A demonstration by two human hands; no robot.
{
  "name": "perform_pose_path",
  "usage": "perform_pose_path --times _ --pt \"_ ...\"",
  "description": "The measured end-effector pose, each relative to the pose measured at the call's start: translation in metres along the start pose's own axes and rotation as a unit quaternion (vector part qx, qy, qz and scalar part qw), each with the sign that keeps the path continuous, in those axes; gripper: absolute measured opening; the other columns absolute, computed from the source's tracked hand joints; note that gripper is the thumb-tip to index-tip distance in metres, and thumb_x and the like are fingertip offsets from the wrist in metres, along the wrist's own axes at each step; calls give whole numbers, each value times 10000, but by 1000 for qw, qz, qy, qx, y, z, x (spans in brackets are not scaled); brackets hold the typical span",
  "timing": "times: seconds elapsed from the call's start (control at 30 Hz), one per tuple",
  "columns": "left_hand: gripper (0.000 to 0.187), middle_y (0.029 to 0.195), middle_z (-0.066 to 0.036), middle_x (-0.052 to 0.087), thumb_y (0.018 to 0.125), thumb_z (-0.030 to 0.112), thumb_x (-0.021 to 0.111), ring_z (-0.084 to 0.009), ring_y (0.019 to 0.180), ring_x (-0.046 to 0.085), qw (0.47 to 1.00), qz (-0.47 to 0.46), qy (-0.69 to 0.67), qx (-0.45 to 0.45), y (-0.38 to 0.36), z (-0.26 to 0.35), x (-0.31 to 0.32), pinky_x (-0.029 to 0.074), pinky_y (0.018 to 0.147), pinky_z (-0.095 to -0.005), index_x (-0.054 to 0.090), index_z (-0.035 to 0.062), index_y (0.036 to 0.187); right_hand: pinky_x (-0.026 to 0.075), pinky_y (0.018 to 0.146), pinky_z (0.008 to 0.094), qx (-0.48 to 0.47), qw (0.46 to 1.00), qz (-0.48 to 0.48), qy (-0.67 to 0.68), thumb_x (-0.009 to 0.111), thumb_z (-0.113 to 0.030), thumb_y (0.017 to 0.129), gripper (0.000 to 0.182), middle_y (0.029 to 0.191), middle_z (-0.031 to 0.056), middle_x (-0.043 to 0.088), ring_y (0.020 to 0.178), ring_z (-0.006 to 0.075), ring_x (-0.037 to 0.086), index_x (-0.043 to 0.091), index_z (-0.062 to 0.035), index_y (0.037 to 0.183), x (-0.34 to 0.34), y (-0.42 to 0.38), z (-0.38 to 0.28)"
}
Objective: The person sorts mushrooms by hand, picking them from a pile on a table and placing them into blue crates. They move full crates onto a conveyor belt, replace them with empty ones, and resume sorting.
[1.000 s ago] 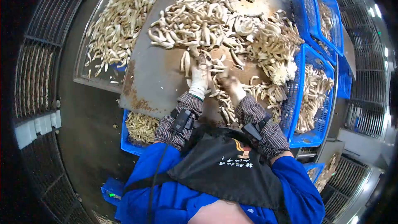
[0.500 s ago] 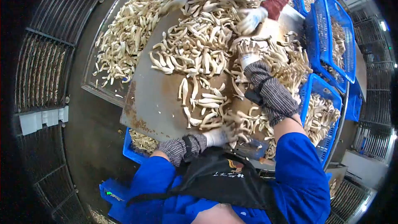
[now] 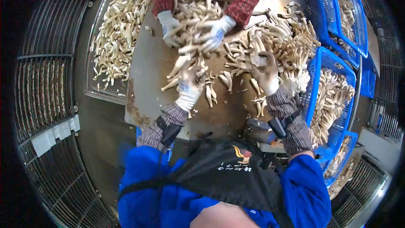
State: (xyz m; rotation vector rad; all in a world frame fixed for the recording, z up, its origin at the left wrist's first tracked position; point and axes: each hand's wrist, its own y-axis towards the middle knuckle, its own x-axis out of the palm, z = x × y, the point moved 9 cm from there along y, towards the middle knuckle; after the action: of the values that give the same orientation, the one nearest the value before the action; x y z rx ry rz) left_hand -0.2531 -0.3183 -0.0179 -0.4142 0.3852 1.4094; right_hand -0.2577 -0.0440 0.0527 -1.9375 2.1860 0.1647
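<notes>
My left hand (image 3: 190,83), in a white glove with dirt-stained fingers, is over the near edge of the loose pale mushrooms (image 3: 209,95) on the metal table (image 3: 147,71). Its fingers look apart, slightly blurred. To the right, my right hand (image 3: 266,75) hovers beside a large mushroom heap (image 3: 291,38), thumb and fingers apart and curved. Across the table, a co-worker's two gloved hands (image 3: 170,29) press around a blurred bunch of mushrooms (image 3: 196,25), just beyond my left hand.
A tray of mushrooms (image 3: 120,29) lies to the left. Blue crates (image 3: 314,88) filled with mushrooms line the right side. A grey object (image 3: 258,127) sits at the table's near edge. Dark racks (image 3: 44,80) stand at far left.
My left hand has moved forward from the table's near edge; my right hand has drawn back towards me. The co-worker's hands have come together around mushrooms, and fewer mushrooms lie in front of me.
</notes>
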Motion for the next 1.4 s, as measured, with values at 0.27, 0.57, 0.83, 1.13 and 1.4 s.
perform_pose_path --times 0.27,0.57,0.83,1.13,1.4 --pt "358 1216 -48 555 919 310 552 -176 1118 500 736 -53 -600 -310 -69 4 125 414 952 -346 519 117 1218 287 1082 393 -60 988 142 -6 639 -182 857 688 1363 229 415 1289 332 370 277 22 1405 56 -84 16" --pt "437 914 -30 609 826 117 668 -126 650 583 749 51 -627 -207 -42 -35 77 491 563 -254 479 102 1220 456 943 359 210 897 -12 390 664 -195 854 594 1130 187 600 1066 288 588 367 49 1306 85 -129 117" --pt "354 1030 -29 621 827 202 670 -174 900 611 625 -82 -728 -268 -80 7 59 523 688 -314 570 126 1157 506 809 332 -148 970 -126 -144 612 -157 824 376 1072 149 633 938 249 619 568 8 1159 84 -86 8" --pt "340 966 -39 612 867 295 645 -162 883 578 723 -38 -661 -194 -41 -29 57 468 843 -320 538 137 1148 508 666 337 226 970 -66 68 625 -277 849 397 1000 139 644 861 207 605 568 -33 1157 73 -96 46" --pt "542 1247 -109 512 872 146 598 -202 1086 537 857 -94 -498 -96 -42 65 56 478 895 -322 373 33 1352 479 700 316 89 994 8 67 593 -295 883 358 911 89 641 801 145 573 561 -23 1113 70 -80 34"
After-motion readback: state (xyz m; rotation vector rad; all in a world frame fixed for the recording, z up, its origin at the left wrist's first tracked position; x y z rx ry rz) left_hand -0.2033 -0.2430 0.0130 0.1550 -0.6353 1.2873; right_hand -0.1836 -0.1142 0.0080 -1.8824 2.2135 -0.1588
